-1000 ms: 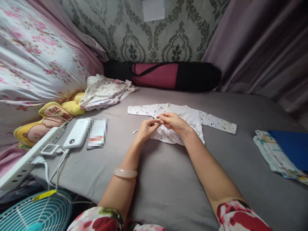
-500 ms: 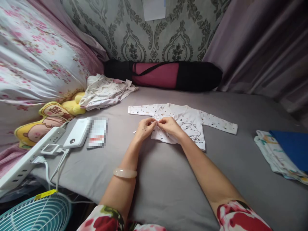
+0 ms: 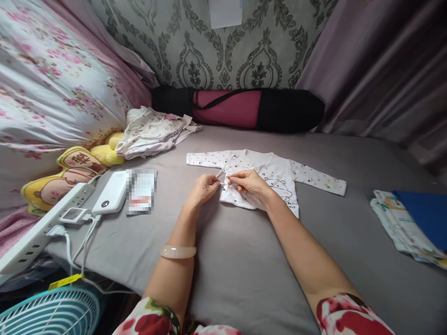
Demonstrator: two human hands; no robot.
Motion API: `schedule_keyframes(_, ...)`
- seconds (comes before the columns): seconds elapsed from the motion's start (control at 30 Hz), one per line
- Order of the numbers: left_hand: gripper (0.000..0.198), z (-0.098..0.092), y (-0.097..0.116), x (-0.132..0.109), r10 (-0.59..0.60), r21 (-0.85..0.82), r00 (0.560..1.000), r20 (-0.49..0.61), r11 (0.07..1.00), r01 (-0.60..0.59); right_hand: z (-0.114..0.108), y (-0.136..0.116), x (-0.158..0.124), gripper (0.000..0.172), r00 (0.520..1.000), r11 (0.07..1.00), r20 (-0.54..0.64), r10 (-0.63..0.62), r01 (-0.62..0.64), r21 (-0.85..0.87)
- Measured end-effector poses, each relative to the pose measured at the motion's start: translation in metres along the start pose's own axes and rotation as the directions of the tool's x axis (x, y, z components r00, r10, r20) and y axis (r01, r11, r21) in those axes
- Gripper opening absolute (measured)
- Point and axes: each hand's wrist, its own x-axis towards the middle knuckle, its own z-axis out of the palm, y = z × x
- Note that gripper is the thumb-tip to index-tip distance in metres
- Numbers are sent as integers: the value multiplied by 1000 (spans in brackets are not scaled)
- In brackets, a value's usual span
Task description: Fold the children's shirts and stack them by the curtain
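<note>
A small white baby shirt [image 3: 279, 174] with coloured dots and a bear print lies spread flat on the grey bed sheet [image 3: 244, 260], sleeves out to both sides. My left hand [image 3: 202, 186] pinches a thin white tie string at the shirt's left edge, fingers closed. My right hand [image 3: 248, 182] rests on the shirt's front and pinches the other tie string, fingers closed too. The two hands are a little apart, with the strings stretched between them. A pale bangle [image 3: 178, 251] sits on my left wrist.
A heap of baby clothes [image 3: 153, 131] lies at the back left, a pink and black roll bag [image 3: 240, 108] against the wall. A power bank [image 3: 113, 199], power strip [image 3: 42, 228] and plush cushion [image 3: 66, 174] are on the left. Folded cloths under a blue item [image 3: 408, 223] lie right. A fan [image 3: 49, 314] stands below.
My hands came down from just above the shirt onto it, then drew slightly apart, the left hand pulling its string to the left.
</note>
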Motion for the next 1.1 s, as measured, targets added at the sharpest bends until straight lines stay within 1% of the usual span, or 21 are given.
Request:
schedule_keyframes(0.17,16,7,-6,2,58,99,995,-81,994,-50,1,-1,0,10,1000,997,-26,8,-10,-77)
schedule_keyframes(0.23,16,6,-6,1,85,118,993,-84,990,-75,3,0,-1,10,1000,992,-27,-3,-1,-125)
schedule_keyframes(0.3,15,4,-4,0,66,104,994,-89,993,-57,5,0,-3,12,999,981,-36,-14,7,-193)
schedule_keyframes(0.37,15,1,1,-1,0,49,993,-121,999,6,8,-1,-6,15,998,962,-55,-27,11,-274)
schedule_keyframes(0.43,23,-1,7,-1,-38,-58,990,-137,998,30,10,-2,-8,16,997,927,-56,-61,36,-373)
schedule_keyframes(0.53,32,0,17,0,14,-251,994,-111,967,-42,10,-3,-9,19,986,834,13,-168,149,-531)
schedule_keyframes(0.57,33,1,20,1,42,-294,994,-98,953,-69,9,-2,-9,20,979,798,43,-198,187,-572)
schedule_keyframes(0.63,32,6,24,2,96,-328,992,-77,938,-116,8,-1,-8,20,970,746,80,-229,227,-626)
schedule_keyframes(0.7,30,10,25,4,142,-324,988,-62,933,-154,7,0,-6,20,972,737,82,-222,222,-638)
schedule_keyframes(0.77,30,13,24,5,156,-322,986,-55,932,-165,7,1,-5,20,975,756,75,-209,210,-621)
schedule_keyframes(0.87,31,14,21,6,123,-356,991,-52,925,-133,7,1,-5,22,975,776,74,-207,210,-594)
schedule_keyframes(0.97,33,14,22,5,87,-437,995,-38,894,-95,7,2,-5,20,979,794,83,-186,200,-574)
schedule_keyframes(1.03,34,13,25,3,85,-491,996,-17,867,-83,8,3,-4,22,986,819,60,-157,164,-550)
schedule_keyframes(1.1,32,13,28,1,92,-535,996,15,842,-70,9,3,-4,27,991,841,7,-136,119,-528)
